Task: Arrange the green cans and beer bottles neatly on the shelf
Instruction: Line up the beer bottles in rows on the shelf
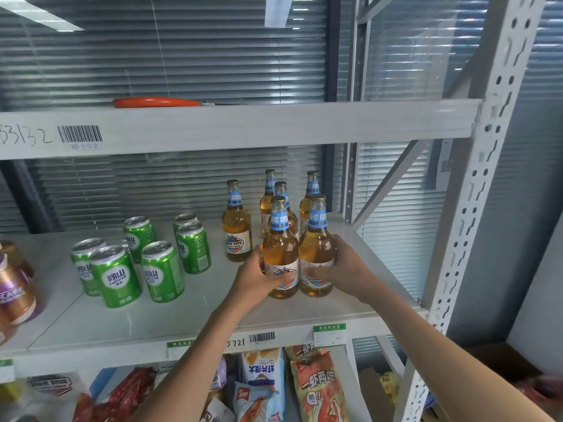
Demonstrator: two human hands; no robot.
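Observation:
Several amber beer bottles with blue neck labels stand on the right of the white middle shelf [189,318]. My left hand [259,277] grips the front left bottle [280,248] near its base. My right hand [338,269] grips the front right bottle [316,242], which touches the first. Three more bottles stand close behind them, and one bottle [237,226] stands apart to the left. Several green cans [115,275] stand loosely grouped on the left half of the shelf, upright.
Purple-and-gold cans [15,293] sit at the far left edge. The grey shelf upright [475,208] rises at the right. An orange-handled tool [155,102] lies on the upper shelf. Snack bags [316,388] fill the shelf below.

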